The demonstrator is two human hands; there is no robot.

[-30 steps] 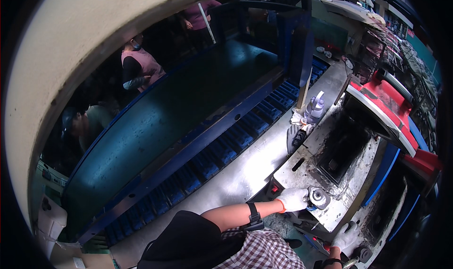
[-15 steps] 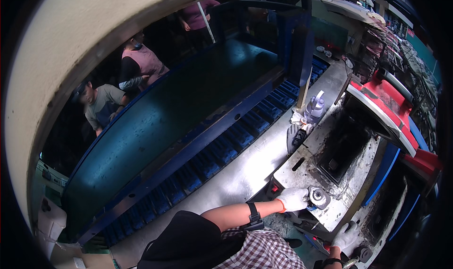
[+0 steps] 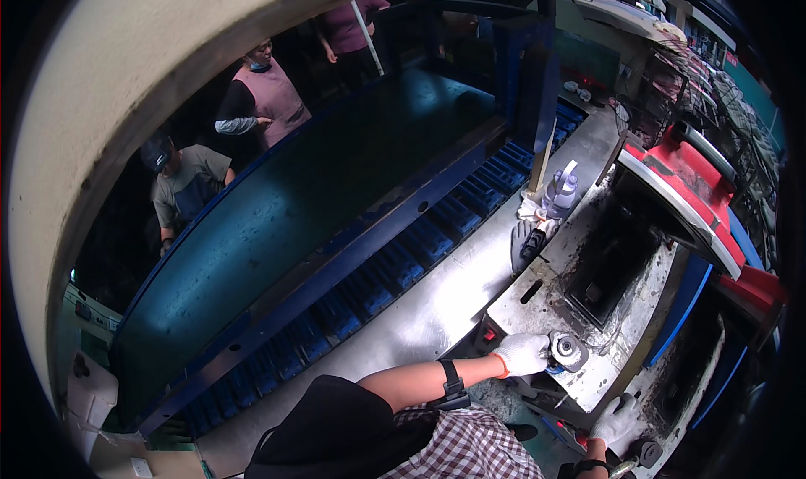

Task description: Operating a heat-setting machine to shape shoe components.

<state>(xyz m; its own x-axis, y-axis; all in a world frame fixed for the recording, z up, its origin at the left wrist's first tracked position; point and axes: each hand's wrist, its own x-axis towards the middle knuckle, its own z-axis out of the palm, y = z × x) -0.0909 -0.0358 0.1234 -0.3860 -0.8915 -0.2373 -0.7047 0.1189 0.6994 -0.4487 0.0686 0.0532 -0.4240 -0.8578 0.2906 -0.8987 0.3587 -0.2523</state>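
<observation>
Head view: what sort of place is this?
Most likely a factory floor, at a machine station. A long dark conveyor belt runs past a grimy metal press-like machine with a red hood; the gloved left hand rests by a round metal part.

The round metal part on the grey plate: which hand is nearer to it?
Left. The left hand touches the round metal part; the right hand is lower, apart from it.

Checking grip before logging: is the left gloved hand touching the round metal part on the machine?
Touching: the head view shows the left gloved hand pressed against the round metal part, no gap between.
</observation>
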